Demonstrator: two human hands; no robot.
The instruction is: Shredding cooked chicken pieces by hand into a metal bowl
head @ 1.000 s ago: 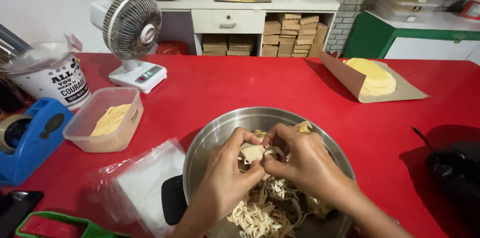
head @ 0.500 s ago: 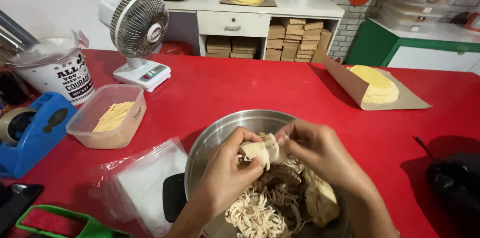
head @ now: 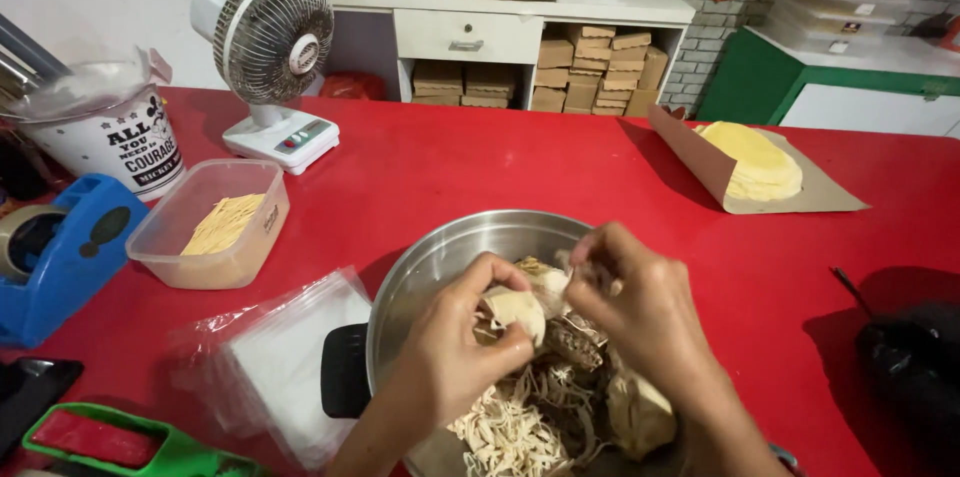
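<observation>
A steel bowl (head: 450, 257) sits on the red table (head: 480, 167) in front of me, holding shredded pale chicken meat (head: 510, 427) and larger cooked pieces (head: 640, 417). Above the bowl, my left hand (head: 455, 357) grips a pale chunk of chicken (head: 515, 307) between thumb and fingers. My right hand (head: 640, 307) pinches the same chunk from the right side, fingers closed on it. Both hands hover over the heap of shreds.
A clear tub of yellow strips (head: 215, 227), a stack of plastic bags (head: 270, 357) and a blue tape dispenser (head: 60, 257) lie at left. A small white fan (head: 275, 47) stands behind. Yellow flat rounds rest on brown paper (head: 760, 167) at right. A black bag (head: 915, 367) lies far right.
My hands have shifted slightly within the bowl while working the chicken chunk. The view has tilted up a little. Nothing else on the table moved.
</observation>
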